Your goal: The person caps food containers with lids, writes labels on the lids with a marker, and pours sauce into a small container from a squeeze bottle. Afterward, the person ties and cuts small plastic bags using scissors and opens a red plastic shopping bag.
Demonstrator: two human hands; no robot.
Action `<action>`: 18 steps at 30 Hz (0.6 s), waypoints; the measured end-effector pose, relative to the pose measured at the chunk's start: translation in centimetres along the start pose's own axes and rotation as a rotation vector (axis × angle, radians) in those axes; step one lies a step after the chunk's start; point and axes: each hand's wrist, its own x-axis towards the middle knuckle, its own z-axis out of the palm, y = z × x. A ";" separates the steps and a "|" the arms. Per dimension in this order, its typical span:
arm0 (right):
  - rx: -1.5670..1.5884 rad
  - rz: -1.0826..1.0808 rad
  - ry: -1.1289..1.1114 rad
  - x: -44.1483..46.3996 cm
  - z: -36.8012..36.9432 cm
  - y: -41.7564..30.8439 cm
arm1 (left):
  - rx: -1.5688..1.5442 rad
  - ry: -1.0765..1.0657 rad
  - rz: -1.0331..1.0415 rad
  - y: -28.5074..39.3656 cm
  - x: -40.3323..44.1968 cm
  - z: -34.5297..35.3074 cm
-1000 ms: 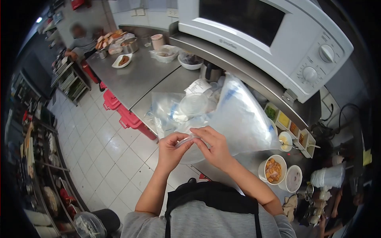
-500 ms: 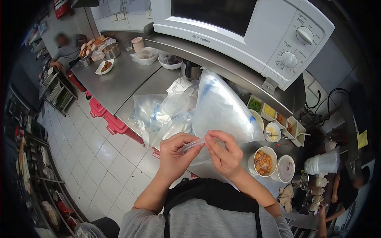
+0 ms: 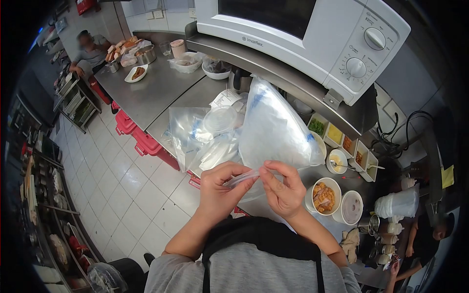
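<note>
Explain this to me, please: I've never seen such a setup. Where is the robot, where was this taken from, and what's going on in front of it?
There is no robot here. A person works with two bare hands, and every picture comes from one camera worn on their head, looking forward and down.

The left hand and right hand meet in the middle, fingers pinching some thin clear plastic; its exact shape is hard to tell.

On the steel table beyond lie large plastic bags and a round clear lid. To the right stand a white bowl of orange-coloured food and a covered tub. A microwave sits on a shelf above.
</note>
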 end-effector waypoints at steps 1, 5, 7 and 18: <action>-0.007 -0.008 0.003 0.0 -0.1 0.1 | 0.002 0.001 0.002 0.1 0.0 0.1; 0.031 0.083 0.036 -0.2 -0.5 -0.6 | 0.014 -0.005 0.027 0.4 -0.1 0.4; 0.062 0.138 0.057 -0.1 -0.7 -0.9 | 0.014 -0.012 0.021 0.3 -0.2 0.5; 0.005 0.042 0.107 -0.9 -0.9 -0.3 | 0.000 -0.036 0.013 0.9 -0.1 1.0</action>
